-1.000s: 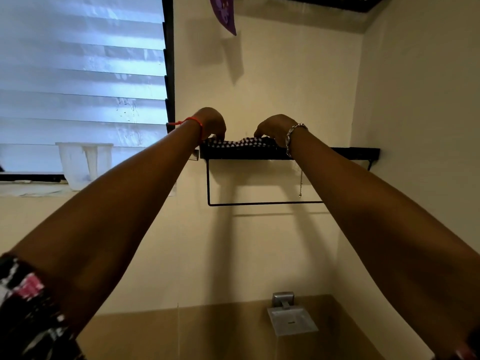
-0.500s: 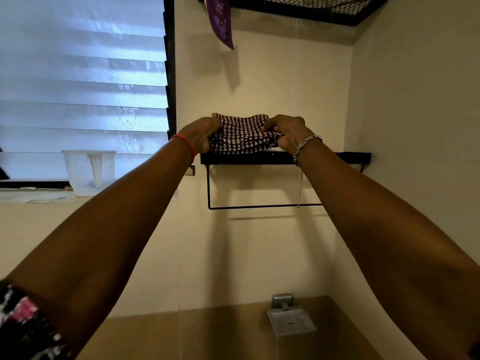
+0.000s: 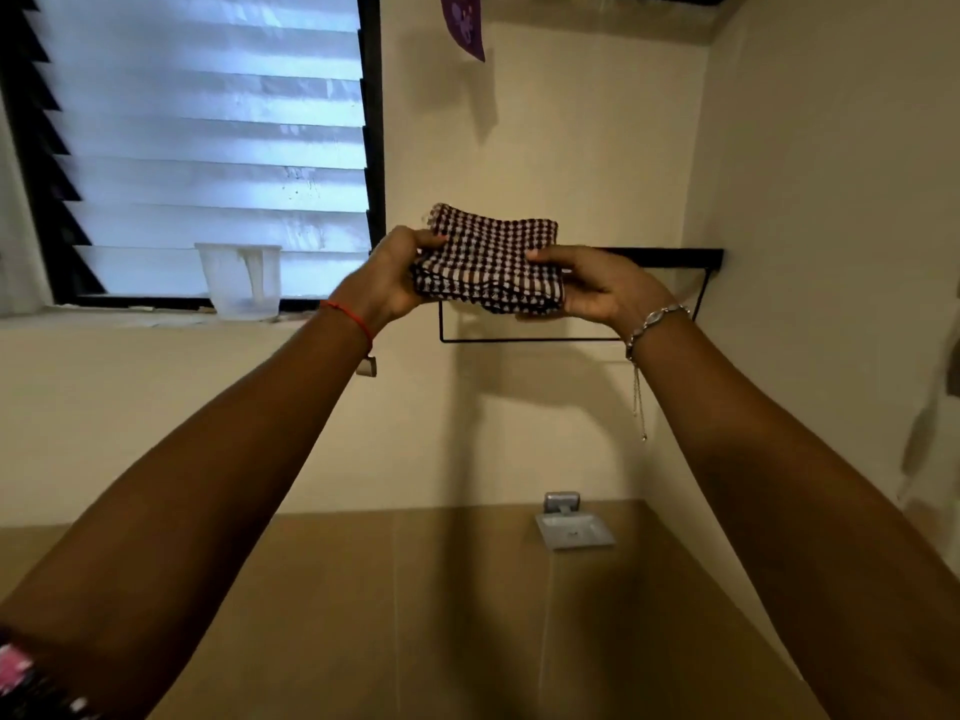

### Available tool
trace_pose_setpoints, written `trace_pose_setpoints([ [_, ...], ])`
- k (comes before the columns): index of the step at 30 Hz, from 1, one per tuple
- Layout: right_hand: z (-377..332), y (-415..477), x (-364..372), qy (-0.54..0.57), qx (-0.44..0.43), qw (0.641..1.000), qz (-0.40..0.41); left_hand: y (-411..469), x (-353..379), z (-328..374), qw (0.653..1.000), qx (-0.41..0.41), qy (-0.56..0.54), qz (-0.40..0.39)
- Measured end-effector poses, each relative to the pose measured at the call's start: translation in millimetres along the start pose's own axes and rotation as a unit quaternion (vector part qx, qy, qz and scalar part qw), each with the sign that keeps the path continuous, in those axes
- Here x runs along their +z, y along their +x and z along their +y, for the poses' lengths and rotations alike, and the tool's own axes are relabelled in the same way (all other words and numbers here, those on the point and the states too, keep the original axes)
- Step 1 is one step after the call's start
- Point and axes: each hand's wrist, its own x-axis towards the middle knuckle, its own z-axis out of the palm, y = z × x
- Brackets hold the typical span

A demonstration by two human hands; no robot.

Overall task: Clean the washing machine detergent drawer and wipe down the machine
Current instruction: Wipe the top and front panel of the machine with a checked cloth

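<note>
A folded dark-and-white checked cloth [image 3: 493, 252] is held up in front of the wall, just before the black wall shelf [image 3: 670, 256]. My left hand [image 3: 392, 275] grips its left edge, thumb on top. My right hand [image 3: 597, 285] holds its right edge, thumb on top and fingers underneath. A white plastic detergent drawer [image 3: 241, 280] stands upright on the window sill at the left. The washing machine is out of view.
A louvred window [image 3: 208, 142] fills the upper left. A black towel rail [image 3: 519, 339] hangs under the shelf. A metal soap dish [image 3: 574, 527] is fixed to the tiled wall below. A purple item [image 3: 465, 20] hangs from above.
Both hands lifted the checked cloth off the black shelf and brought it toward me and slightly down. One second ago the cloth lay on the shelf under my fingers.
</note>
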Motion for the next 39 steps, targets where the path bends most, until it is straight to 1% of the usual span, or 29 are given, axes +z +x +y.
trace_pose_setpoints([
  [1,11.6,-11.3,2.9,-0.008,0.01,1.0,0.009,-13.1,-1.9,-8.7,1.0,-0.013,-0.007,0.0],
  [5,65.8,-53.6,13.4,0.06,0.039,0.997,0.012,-68.2,-13.2,-48.4,0.997,-0.07,-0.014,-0.008],
  [9,123.9,-92.7,19.5,0.049,0.083,0.993,0.068,-118.7,-33.5,-88.1,0.987,-0.135,0.087,0.014],
  [12,163.2,-126.9,31.6,0.042,0.131,0.987,0.083,-159.5,-52.5,-111.5,0.975,-0.18,0.128,0.034],
  [16,207.5,-179.0,58.2,0.055,0.179,0.978,0.097,-212.6,-84.9,-140.6,0.96,-0.258,0.111,0.015],
  [21,254.8,-255.5,106.3,0.085,0.222,0.965,0.111,-299.9,-125.7,-168.1,0.942,-0.319,0.098,0.015],
  [28,306.3,-373.0,193.0,0.088,0.278,0.946,0.141,-444.3,-165.0,-164.5,0.92,-0.381,0.095,0.009],
  [34,326.9,-465.6,260.0,0.099,0.32,0.928,0.161,-552.1,-185.8,-151.8,0.897,-0.433,0.087,0.002],
  [36,331.9,-492.7,281.6,0.093,0.324,0.927,0.165,-582.3,-192.7,-145.9,0.894,-0.44,0.084,0.005],
  [39,343.2,-528.6,310.7,0.116,0.328,0.921,0.175,-622.0,-204.5,-139.5,0.892,-0.444,0.081,0.006],
])
